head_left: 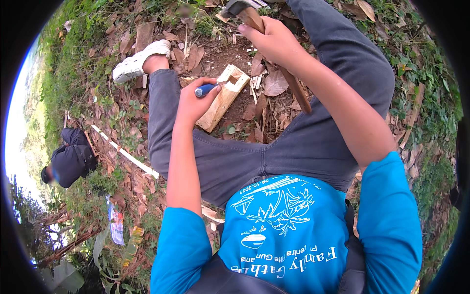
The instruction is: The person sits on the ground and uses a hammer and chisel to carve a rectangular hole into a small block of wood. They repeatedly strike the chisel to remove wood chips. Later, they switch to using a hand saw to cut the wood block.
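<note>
bare earth [230, 54] strewn with dry leaves [274, 83], grass [63, 63] and weeds around, in daylight.

Left hand [193, 103] grips blue-handled chisel [205, 89] against notched pale wooden block [224, 96]; right hand [269, 40] holds wooden-handled hammer [254, 22] raised above.

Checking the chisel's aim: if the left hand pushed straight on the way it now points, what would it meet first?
Probably the wooden block. The left hand grips a blue-handled chisel aimed at the notch cut in the block's upper end; the tip seems already at it, though depth is unclear.
</note>
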Demonstrator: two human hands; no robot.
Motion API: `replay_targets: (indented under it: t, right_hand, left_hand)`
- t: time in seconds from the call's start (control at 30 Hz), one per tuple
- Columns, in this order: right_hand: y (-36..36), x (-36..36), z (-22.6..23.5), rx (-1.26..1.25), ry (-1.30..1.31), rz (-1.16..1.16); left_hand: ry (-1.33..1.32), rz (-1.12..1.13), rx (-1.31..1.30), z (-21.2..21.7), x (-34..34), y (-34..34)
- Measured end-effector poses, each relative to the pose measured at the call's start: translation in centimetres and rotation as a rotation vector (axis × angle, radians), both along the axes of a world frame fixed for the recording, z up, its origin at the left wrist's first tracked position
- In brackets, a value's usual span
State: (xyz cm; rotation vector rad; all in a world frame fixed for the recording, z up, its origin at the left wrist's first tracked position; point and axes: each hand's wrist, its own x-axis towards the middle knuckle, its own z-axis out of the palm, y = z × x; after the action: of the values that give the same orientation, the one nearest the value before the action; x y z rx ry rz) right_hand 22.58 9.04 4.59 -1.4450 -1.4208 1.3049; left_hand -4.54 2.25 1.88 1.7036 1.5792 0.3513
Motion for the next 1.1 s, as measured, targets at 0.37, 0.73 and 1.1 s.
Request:
replay_targets:
  t: [0.37,0.73,1.1]
  right_hand:
    - [1.2,2.6,-5.0,-0.236,0.097,-0.001]
    - [1.1,3.1,-4.5,-0.373,0.114,0.081]
    - [1.8,3.4,-4.5,-0.409,0.103,0.077]
  left_hand:
    - [1.06,-0.498,-0.354,3.3,5.5,4.4]
    - [0.976,-0.422,-0.216,3.0,4.3,3.0]
    - [0.972,-0.386,-0.199,2.6,4.4,2.2]
